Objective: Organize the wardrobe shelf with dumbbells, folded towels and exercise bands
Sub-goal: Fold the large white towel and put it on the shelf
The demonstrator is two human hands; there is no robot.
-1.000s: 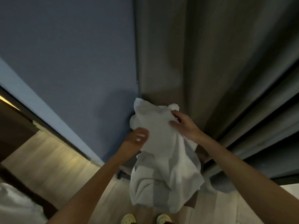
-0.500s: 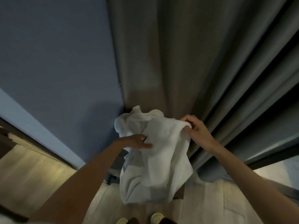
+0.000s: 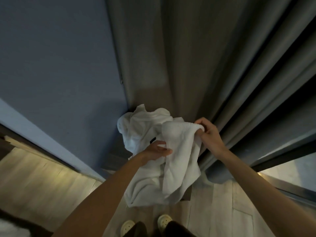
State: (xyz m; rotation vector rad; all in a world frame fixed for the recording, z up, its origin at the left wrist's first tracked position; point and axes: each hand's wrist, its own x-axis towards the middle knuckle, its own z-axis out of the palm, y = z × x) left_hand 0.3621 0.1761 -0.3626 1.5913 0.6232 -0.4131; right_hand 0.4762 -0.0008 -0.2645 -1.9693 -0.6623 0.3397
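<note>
Right fingers [image 3: 199, 121] around towel [image 3: 179, 151] corner

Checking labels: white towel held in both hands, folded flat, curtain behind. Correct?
Not quite. The towel is not folded flat: the head view shows it bunched up and hanging loose. The rest stands: the left hand and right hand both hold it, with the curtain behind.
</note>
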